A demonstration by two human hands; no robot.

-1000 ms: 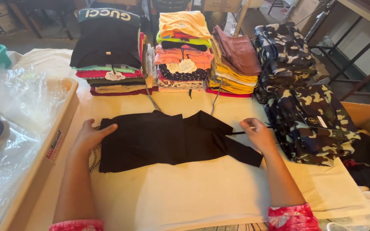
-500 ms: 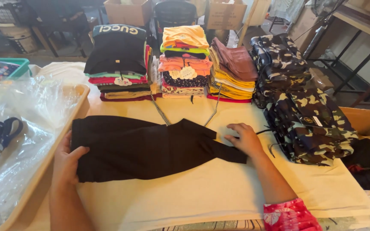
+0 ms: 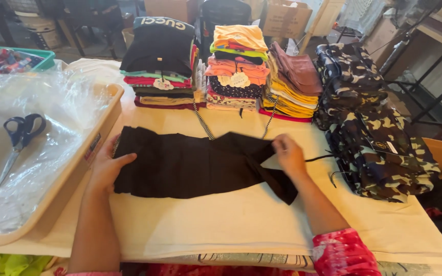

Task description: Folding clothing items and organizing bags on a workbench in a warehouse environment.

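A: The left hand (image 3: 106, 171) lies flat and spread on the near left end of the black garment (image 3: 190, 163), thumb on top of the cloth and fingers at its edge. It presses rather than grips.

B: And the right hand (image 3: 288, 156)?

A: At the garment's right end, fingers pinched narrow on a fold of the black cloth near a loose flap that trails toward the person. A pink patterned sleeve (image 3: 344, 253) shows at that forearm, nearer than the garment.

B: Where does the garment lie?

A: Spread lengthwise on the cream-covered table (image 3: 221, 225), between the two hands.

B: What is beside it?

A: Left of the garment, a shallow beige tray (image 3: 85, 158) lined with clear plastic sheet (image 3: 52, 107), touching or nearly touching the cloth's left end. Scissors (image 3: 19, 138) with dark handles lie on the plastic. Right of the garment sits a pile of camouflage clothing (image 3: 374, 138).

B: Beyond it?

A: Three stacks of folded clothes: a black-topped stack (image 3: 160, 56) behind the garment's left part, a stack of orange and pink pieces (image 3: 236, 66) behind its middle, and a yellow and mauve stack (image 3: 290, 84) further right. Cardboard boxes (image 3: 285, 18) stand farther back.
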